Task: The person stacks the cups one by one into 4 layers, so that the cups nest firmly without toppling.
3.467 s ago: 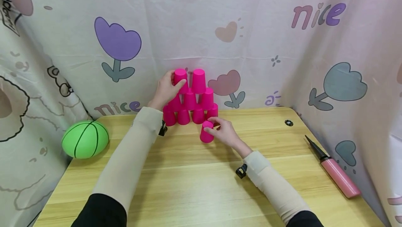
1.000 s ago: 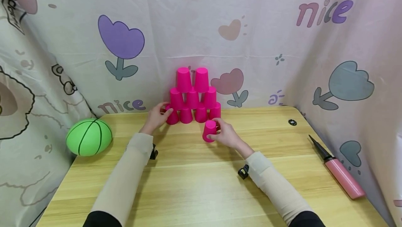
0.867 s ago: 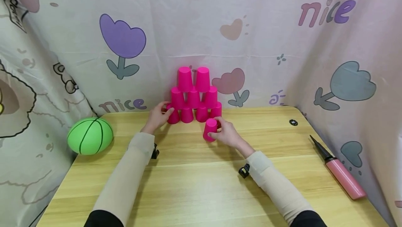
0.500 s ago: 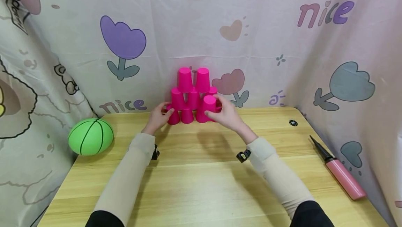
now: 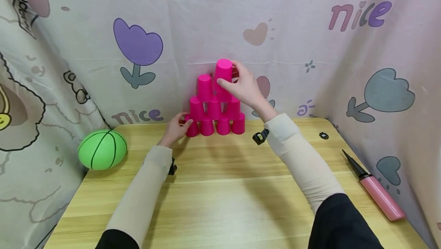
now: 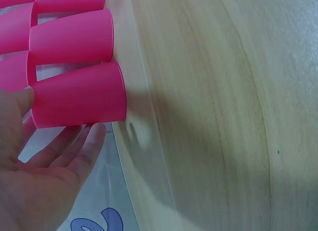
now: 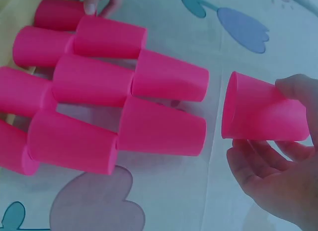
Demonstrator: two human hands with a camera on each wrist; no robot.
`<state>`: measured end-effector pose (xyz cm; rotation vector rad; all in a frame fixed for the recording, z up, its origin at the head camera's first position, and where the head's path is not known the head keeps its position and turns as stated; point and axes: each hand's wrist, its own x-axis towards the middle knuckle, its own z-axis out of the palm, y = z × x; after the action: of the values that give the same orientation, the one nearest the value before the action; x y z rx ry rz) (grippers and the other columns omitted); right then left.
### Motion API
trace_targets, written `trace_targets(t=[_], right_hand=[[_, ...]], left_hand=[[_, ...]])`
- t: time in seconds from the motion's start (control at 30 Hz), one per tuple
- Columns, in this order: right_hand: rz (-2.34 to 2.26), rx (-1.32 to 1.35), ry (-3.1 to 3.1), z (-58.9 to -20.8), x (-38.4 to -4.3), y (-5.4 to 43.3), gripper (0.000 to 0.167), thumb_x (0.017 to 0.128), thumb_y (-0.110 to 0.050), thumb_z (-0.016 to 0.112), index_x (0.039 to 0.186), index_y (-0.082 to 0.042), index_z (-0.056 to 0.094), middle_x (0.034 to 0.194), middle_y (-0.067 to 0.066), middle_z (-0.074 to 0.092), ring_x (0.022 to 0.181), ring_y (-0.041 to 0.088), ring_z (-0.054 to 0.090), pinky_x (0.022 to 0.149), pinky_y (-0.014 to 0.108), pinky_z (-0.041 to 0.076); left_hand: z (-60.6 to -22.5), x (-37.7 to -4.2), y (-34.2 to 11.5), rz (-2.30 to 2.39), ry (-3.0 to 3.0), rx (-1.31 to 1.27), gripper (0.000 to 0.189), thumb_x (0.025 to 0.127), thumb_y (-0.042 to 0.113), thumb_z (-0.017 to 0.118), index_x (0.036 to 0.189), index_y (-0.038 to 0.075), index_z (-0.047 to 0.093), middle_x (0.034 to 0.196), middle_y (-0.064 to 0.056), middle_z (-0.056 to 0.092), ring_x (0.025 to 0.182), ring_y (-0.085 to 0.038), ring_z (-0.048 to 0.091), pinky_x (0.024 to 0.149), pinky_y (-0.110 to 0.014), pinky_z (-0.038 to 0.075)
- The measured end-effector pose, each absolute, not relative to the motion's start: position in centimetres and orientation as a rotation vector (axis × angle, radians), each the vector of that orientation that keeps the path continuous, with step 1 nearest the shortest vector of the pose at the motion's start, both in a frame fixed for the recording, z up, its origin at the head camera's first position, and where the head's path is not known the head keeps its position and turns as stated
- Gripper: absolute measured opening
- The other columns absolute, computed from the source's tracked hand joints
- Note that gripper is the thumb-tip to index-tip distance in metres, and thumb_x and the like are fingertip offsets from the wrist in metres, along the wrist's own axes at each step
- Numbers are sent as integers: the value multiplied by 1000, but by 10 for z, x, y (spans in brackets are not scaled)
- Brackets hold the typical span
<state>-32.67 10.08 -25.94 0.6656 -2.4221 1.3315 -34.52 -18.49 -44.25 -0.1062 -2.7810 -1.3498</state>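
Note:
Upside-down pink cups form a pyramid at the back of the table: a bottom row (image 5: 207, 127), a middle row (image 5: 214, 109) and two cups (image 5: 205, 88) in the third row. My right hand (image 5: 246, 88) holds another pink cup (image 5: 224, 69) between thumb and fingers. In the right wrist view this held cup (image 7: 266, 112) is apart from the stack, above the third row. Low at the left, my left hand (image 5: 175, 131) holds the sides of the bottom-left cup (image 6: 82, 97), thumb near its base. In the head view, the held cup partly hides the third row's right cup.
A green ball (image 5: 102, 150) lies at the table's left edge. On the right are a small black disc (image 5: 324, 135) and a pink hand pump (image 5: 380, 197) with a black nozzle. A patterned curtain (image 5: 193, 19) hangs right behind the stack.
My left hand let go of the third row's left cup and came down to the bottom-left cup. My right hand lifted its cup from the table in front up above the third row.

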Motion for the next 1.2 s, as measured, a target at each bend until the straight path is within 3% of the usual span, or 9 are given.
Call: trace_targets(t=[0.3, 0.8, 1.2], right_hand=[[1361, 577, -2501, -241, -349, 82, 59, 95, -34, 75, 148, -21, 52, 132, 3, 65, 116, 20, 65, 96, 36, 59], [1294, 581, -2558, -236, -370, 69, 54, 99, -31, 72, 147, -17, 52, 129, 7, 65, 112, 21, 64, 93, 34, 59], [1397, 499, -2587, -239, -374, 62, 66, 99, -32, 72, 156, -21, 42, 135, 7, 63, 117, 21, 63, 99, 36, 59]], left_hand=[[-440, -344, -185, -1396, -2793, -71, 52, 108, 37, 60, 154, 15, 48, 142, -25, 60, 128, -43, 61, 103, -55, 58], [-435, -342, -186, -1445, -2797, -64, 53, 108, 36, 59, 155, 15, 47, 146, -23, 57, 131, -42, 58, 103, -55, 58], [-437, -343, -188, -1451, -2799, -75, 55, 108, 38, 59, 156, 15, 46, 145, -24, 57, 131, -42, 58, 102, -55, 59]])
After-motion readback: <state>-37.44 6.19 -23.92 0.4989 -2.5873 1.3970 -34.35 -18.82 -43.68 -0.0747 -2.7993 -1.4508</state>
